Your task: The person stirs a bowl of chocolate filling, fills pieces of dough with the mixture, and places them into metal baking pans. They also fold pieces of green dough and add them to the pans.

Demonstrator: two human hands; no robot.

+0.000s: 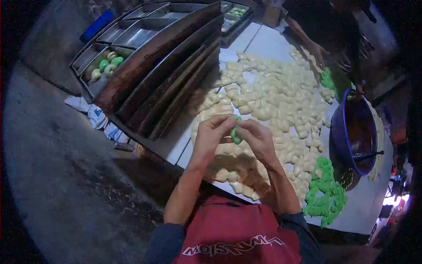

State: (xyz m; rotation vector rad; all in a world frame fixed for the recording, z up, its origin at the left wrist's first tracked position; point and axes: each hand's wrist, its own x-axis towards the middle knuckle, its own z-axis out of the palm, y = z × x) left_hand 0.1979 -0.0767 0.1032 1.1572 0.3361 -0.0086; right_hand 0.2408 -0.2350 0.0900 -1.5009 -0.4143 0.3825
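My left hand (210, 136) and right hand (258, 137) meet above the white table (263, 44), fingers of both pinched together on a small green dough piece (236, 134) held between them, over the spread of pale dough pieces (272, 97). To my right lie a heap of green dough (325, 193) and a blue bowl (340, 127); stacked metal trays (162, 66) stand to my left. Another person's hand (317, 52) rests at the far edge of the pale pieces.

The white table (263, 44) carries pale dough pieces (272, 97), green dough (325, 193), a blue bowl (343, 127) and stacked trays (167, 66).
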